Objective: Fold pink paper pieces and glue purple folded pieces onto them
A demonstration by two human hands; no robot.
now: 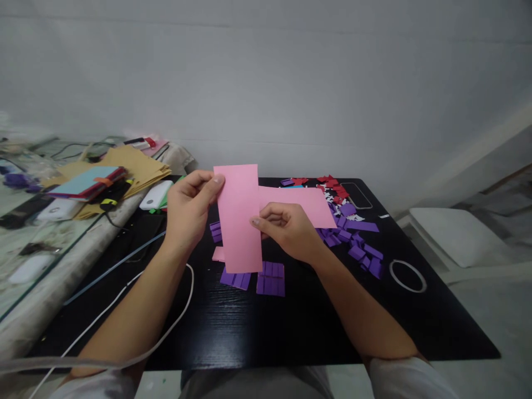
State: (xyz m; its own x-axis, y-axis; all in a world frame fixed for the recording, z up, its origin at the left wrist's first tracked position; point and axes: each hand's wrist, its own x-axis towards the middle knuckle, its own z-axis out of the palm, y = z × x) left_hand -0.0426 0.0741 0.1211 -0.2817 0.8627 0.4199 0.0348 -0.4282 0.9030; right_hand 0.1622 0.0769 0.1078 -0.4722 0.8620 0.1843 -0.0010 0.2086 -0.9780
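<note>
Between my two hands a pink paper strip point(240, 221) is held upright above the black table. My left hand point(192, 202) pinches its upper left edge, thumb on the front. Lower down, my right hand point(286, 224) grips its right edge between thumb and fingers. Behind the right hand lies a second pink sheet point(307, 202), partly covered by that hand. Below the strip are purple folded paper squares point(271, 279), and a small pink paper piece point(218, 254) shows at its left.
Loose purple pieces point(357, 244) and red pieces point(332, 185) are scattered at the right. A white ring point(407, 276) lies near the right edge. A white cable point(183, 310) crosses by my left arm. Brown envelopes point(139, 166) and a notebook point(89, 182) are piled at the left.
</note>
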